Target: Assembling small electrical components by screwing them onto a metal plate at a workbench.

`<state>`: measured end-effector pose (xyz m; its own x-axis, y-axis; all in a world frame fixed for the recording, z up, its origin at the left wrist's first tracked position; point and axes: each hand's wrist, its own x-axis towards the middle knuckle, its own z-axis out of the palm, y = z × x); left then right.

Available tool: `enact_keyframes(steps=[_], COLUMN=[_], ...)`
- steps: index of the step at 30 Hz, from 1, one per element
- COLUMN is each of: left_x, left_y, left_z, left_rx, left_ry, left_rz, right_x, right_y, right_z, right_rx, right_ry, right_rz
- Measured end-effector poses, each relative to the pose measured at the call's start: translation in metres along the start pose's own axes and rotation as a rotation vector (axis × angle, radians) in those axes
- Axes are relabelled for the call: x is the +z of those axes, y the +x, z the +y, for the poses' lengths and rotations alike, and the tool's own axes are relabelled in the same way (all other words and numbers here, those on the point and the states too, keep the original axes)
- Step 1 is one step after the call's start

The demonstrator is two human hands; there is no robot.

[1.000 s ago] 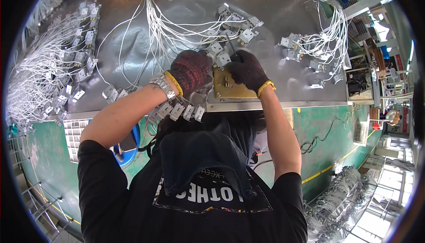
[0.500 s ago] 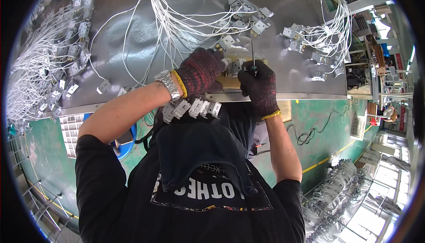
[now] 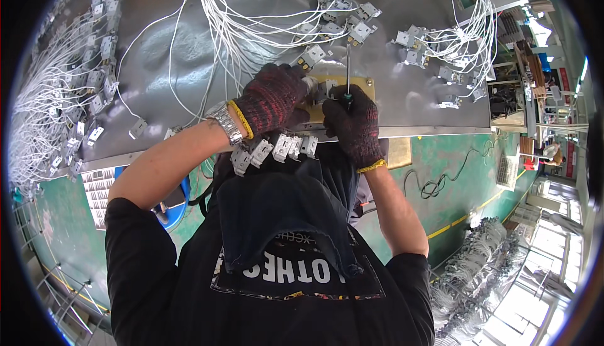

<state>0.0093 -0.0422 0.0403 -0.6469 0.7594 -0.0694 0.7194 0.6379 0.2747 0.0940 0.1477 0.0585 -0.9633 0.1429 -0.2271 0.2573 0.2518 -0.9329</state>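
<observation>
My left hand (image 3: 272,97), in a dark knit glove with a yellow cuff and a metal watch at the wrist, presses a small white wired connector block (image 3: 325,88) onto a yellowish board (image 3: 363,84) on the grey metal bench. In a matching glove, my right hand (image 3: 353,120) grips a screwdriver (image 3: 347,68) whose shaft points away from me, beside the block. A row of white connector blocks (image 3: 277,149) hangs at the bench's near edge, just under my left wrist.
The grey metal bench (image 3: 189,50) carries bundles of white wires (image 3: 245,25) ending in connector blocks, with a dense pile at the left (image 3: 56,94) and another group at the right (image 3: 453,50). Below lie a green floor (image 3: 453,157), a black cable (image 3: 434,185) and a blue seat (image 3: 176,207).
The view has shifted so the bench sits higher. My right hand, first resting on the board, took up the screwdriver and now holds it upright beside the block. My left hand stayed on the block.
</observation>
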Motion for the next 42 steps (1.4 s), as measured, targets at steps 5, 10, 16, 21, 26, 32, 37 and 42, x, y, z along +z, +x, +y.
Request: enact_keyframes(steps=[5,10,16,21,26,32,37,42], left_x=[-0.007,0.02,0.01,0.013,0.019,0.03,0.029,0.023], left_y=[0.005,0.016,0.024,0.024,0.024,0.025,0.026,0.025], left_z=[0.003,-0.01,0.007,0.013,0.015,0.014,0.016,0.019], left_rx=[-0.022,0.105,0.087,0.05,0.026,0.077,0.122,0.144], left_ry=[0.008,-0.269,-0.16,-0.17,-0.175,-0.168,-0.08,-0.071], left_rz=[-0.056,0.283,0.148,0.14,0.134,0.285,0.272,0.314], right_x=[0.0,-0.001,-0.005,-0.018,-0.046,-0.081,-0.072,-0.061], right_y=[-0.001,-0.001,-0.011,-0.014,-0.025,-0.047,-0.057,-0.065], right_z=[0.011,0.025,0.03,0.023,0.026,0.007,-0.024,-0.037], right_rx=[0.0,-0.163,-0.151,-0.104,-0.151,-0.195,-0.353,-0.381], right_ry=[0.027,-0.175,-0.206,-0.202,-0.2,-0.285,-0.53,-0.696], right_rz=[-0.005,0.002,0.01,-0.092,-0.059,-0.134,-0.105,-0.035])
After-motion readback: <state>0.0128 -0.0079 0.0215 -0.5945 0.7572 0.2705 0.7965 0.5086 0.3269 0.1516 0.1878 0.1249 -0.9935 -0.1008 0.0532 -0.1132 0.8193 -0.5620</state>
